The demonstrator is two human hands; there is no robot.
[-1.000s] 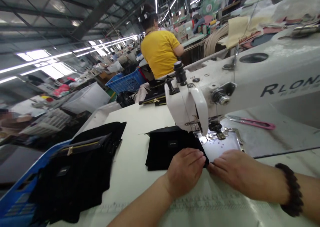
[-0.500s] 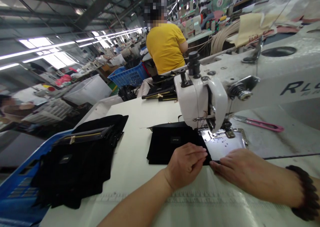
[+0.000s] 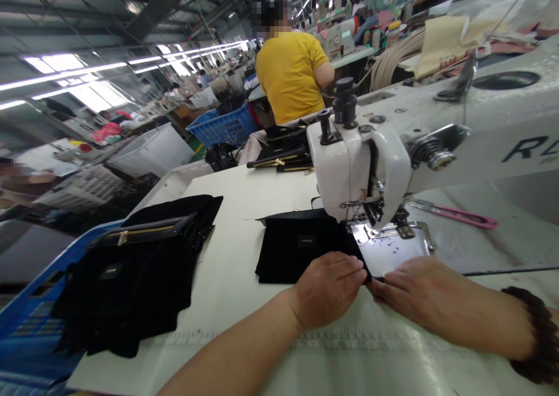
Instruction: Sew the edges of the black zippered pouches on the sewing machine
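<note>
A black fabric pouch piece (image 3: 279, 253) with a small label lies flat on the sewing table. Its right edge reaches under the needle area of a white sewing machine (image 3: 338, 172). My left hand (image 3: 332, 288) is closed at the lower right edge of the pouch piece, fingers pressed together on the cloth. Just beside it, my right hand (image 3: 410, 285) pinches the near right corner of the same piece, its fingertips partly hidden. Dark specks dot the lit metal plate (image 3: 388, 246) behind my right hand.
At left, a stack of black pouch pieces (image 3: 144, 285) overlaps a blue crate (image 3: 26, 320). Pink-handled thread snips (image 3: 463, 214) lie right of the machine head. More zippered black pieces (image 3: 283, 151) sit at the far edge. A person in a yellow shirt (image 3: 290, 75) is beyond.
My left hand has shifted slightly right, closer to the cloth's near corner and my right hand. The pouch piece stays nearly in place; the camera view has moved a little.
</note>
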